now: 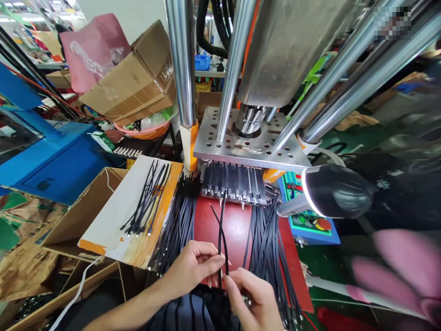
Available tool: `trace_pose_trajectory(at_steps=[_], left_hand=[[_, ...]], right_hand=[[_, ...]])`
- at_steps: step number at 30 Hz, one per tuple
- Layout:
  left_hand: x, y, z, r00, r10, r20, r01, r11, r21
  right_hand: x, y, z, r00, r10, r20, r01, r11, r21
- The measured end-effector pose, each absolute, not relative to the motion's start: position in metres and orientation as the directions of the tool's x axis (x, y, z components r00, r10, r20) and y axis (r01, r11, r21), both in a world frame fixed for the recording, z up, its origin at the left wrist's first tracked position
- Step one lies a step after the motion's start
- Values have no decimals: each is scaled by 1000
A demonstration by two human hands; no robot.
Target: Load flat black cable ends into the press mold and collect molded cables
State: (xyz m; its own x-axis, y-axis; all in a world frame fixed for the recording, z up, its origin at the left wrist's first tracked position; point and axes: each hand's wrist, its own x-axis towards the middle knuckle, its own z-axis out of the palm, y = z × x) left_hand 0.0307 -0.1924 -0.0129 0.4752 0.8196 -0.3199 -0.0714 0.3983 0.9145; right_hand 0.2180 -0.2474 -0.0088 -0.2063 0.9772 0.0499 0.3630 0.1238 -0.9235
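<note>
My left hand (198, 266) is closed in a pinch on a flat black cable (220, 230) in front of the press. My right hand (253, 292) is also closed, its thumb and fingers on a black strand just to the right. Two strands cross above my fingers; whether they belong to one cable cannot be made out. Ahead lies a metal mold (234, 184) with several black cables side by side in it. It sits at the front under a drilled steel plate (255, 154). Below the mold is a red surface (236, 225).
Black cable bundles lie left (184, 220) and right (270, 243). A white board (106, 211) bearing several cables rests on a cardboard box (74, 214). On the right are a lamp (339, 191), a button panel (312, 223) and a blurred pink object (403, 257). Steel columns (181, 64) rise ahead.
</note>
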Motion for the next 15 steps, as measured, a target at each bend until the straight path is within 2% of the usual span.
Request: trace_pose_trajectory(at_steps=[6,10,12,15], left_hand=[[33,-200,-8,473,848,-239,-69,306,950],[34,-202,-9,470,864,-178,70,165,984],[36,-206,-13,482,870,-106,162,31,986],[36,-212,-21,546,835,-70,261,-91,961]], right_hand=[[213,-250,-9,-269,961,66,364,165,-917],[225,-251,-11,-301,952,-60,352,52,-935],[229,-248,-13,-235,968,-89,304,-14,-953],[227,-240,-13,-106,994,-25,207,-3,-978]])
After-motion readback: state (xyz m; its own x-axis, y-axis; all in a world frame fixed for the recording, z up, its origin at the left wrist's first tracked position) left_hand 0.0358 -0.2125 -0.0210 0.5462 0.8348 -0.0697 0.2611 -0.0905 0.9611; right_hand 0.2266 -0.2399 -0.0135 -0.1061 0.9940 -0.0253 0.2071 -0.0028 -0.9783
